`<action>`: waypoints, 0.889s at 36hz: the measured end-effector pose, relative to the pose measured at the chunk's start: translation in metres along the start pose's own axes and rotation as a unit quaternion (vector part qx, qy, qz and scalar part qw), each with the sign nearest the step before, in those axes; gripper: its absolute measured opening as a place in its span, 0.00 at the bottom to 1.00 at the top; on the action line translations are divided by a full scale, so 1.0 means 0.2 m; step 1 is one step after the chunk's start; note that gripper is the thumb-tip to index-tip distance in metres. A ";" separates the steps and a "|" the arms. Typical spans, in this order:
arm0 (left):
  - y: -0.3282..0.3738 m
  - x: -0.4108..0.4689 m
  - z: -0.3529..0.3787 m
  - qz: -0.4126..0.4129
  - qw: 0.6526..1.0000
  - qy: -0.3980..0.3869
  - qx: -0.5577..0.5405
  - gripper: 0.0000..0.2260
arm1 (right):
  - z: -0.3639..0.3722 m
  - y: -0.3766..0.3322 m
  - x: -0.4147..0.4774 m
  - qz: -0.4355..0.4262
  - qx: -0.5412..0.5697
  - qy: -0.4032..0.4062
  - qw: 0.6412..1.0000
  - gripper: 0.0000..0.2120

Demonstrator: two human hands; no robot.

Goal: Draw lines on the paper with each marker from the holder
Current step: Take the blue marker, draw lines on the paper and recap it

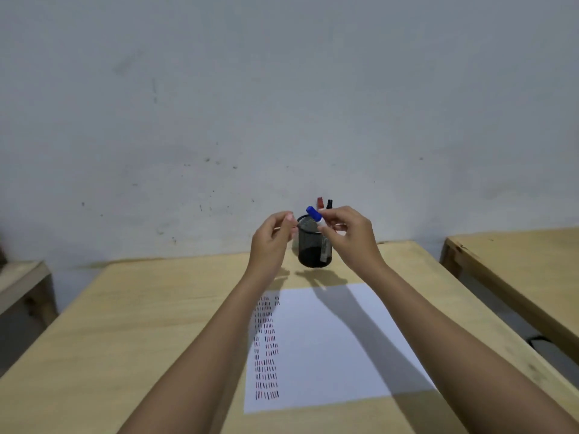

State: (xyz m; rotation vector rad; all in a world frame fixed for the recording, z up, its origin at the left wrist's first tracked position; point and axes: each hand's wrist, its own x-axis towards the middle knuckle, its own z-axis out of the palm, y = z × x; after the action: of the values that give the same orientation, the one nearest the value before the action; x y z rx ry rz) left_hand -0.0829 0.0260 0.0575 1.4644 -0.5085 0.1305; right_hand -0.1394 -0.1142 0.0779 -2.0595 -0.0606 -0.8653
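Note:
A black mesh holder [310, 249] stands at the far edge of the wooden table [141, 308]. Two capped markers, one red [320, 202] and one black [329, 204], stick up from its far side. My right hand [351, 236] pinches a blue-capped marker [315, 215], tilted, just above the holder's rim. My left hand [272, 239] hovers to the left of the holder with its fingers loosely curled and nothing in them. In front of the holder lies a white paper [332, 346] with columns of short red and black strokes down its left side.
A second wooden table [517, 270] stands to the right across a gap with a dark cable on the floor. Another table corner [22, 277] shows at the left. A grey wall rises right behind the holder.

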 end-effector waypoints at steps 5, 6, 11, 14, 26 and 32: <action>0.05 -0.08 -0.01 0.018 0.997 -0.034 0.074 0.04 | 0.01 -0.02 -0.10 -0.015 -0.051 -0.063 0.997 0.11; 0.05 -0.11 -0.02 0.020 0.994 -0.039 0.097 0.04 | 0.01 -0.02 -0.12 -0.019 -0.061 -0.075 0.995 0.11; 0.06 -0.20 -0.05 0.018 0.993 -0.016 0.120 0.04 | 0.01 -0.06 -0.19 -0.041 -0.082 -0.107 0.990 0.09; 0.08 -0.24 -0.07 0.005 0.994 -0.008 0.105 0.04 | 0.02 -0.07 -0.22 -0.044 -0.090 -0.125 0.987 0.09; 0.05 -0.30 -0.27 -0.081 0.992 0.069 -0.071 0.06 | -0.07 -0.01 -0.27 0.056 0.032 -0.122 0.990 0.07; 0.04 -0.33 -0.27 -0.128 0.980 0.074 -0.130 0.04 | 0.00 -0.03 -0.32 0.209 0.367 -0.026 0.906 0.04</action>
State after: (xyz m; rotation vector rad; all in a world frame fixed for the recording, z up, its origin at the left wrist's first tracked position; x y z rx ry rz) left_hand -0.1303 0.0935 0.0365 1.2405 -0.2030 -0.0303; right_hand -0.1889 -0.0931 0.0442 -1.3091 0.0270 -0.4191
